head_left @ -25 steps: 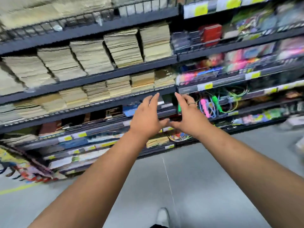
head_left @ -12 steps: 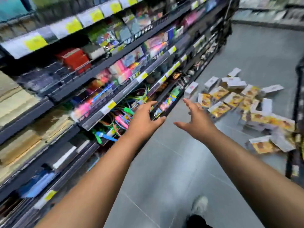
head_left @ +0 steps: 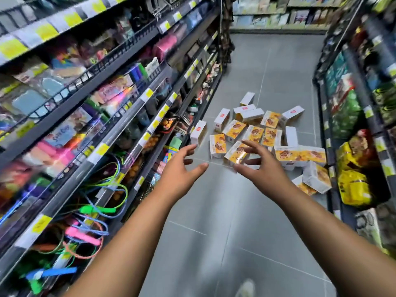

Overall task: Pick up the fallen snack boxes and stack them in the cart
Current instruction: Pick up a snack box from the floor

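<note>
Both my hands are empty. My left hand (head_left: 180, 168) is spread with the fingers straight, and my right hand (head_left: 261, 166) has its fingers loosely curved around nothing. I'm holding them out ahead of me, palms turned toward each other, because I judge the next move is a two-handed scoop and I want them shaped for a box.

The snack boxes (head_left: 255, 133) lie in a loose heap on the grey floor (head_left: 214, 221), beyond my fingertips. Some show their orange faces and others their white sides, tipped every way as they fell. The nearest orange box (head_left: 235, 154) sits at the heap's near edge. My right fingers cross it in view, but I think they are not on it yet.

To the left of the heap runs the shelf of toys and skipping ropes (head_left: 107, 129), with one white box lying just beside its foot. To the right of the heap stands the shelf of yellow and green packs (head_left: 353, 129), with boxes close against it.

I see no cart from here.
</note>
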A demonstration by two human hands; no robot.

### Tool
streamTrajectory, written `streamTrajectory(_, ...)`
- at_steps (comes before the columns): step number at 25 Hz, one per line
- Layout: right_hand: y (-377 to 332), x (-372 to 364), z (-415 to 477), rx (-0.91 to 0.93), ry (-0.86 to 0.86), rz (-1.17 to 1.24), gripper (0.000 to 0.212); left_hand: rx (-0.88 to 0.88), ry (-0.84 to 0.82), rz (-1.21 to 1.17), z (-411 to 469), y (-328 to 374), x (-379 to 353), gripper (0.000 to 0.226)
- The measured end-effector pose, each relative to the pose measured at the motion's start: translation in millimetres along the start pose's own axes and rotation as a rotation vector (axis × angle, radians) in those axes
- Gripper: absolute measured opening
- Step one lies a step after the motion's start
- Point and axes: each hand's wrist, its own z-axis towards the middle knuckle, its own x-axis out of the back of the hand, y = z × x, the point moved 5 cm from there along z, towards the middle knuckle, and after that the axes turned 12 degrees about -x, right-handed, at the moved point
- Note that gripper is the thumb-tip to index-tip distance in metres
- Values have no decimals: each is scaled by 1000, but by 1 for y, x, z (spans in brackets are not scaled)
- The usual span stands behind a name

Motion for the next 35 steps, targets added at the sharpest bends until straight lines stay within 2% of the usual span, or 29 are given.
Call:
streamTrajectory(7,3,36,129,-94,43,21,60,44,-38,-13,139,-27,-39,55)
streamTrajectory(13,-24,21,271,-109,78,-75,68,48,-92,2,293,-81,-39,59)
streamTrajectory(21,-51,-4,434,-205,122,-58,72,77,-222,118,472,-144,-33,66)
streamTrajectory(28,-43,13,575,-233,125,-88,71,57,-265,204,604,-170,-79,67)
streamTrajectory(35,-19,38,730,-247,61,-289,82,130,-236,251,726,-205,-140,69)
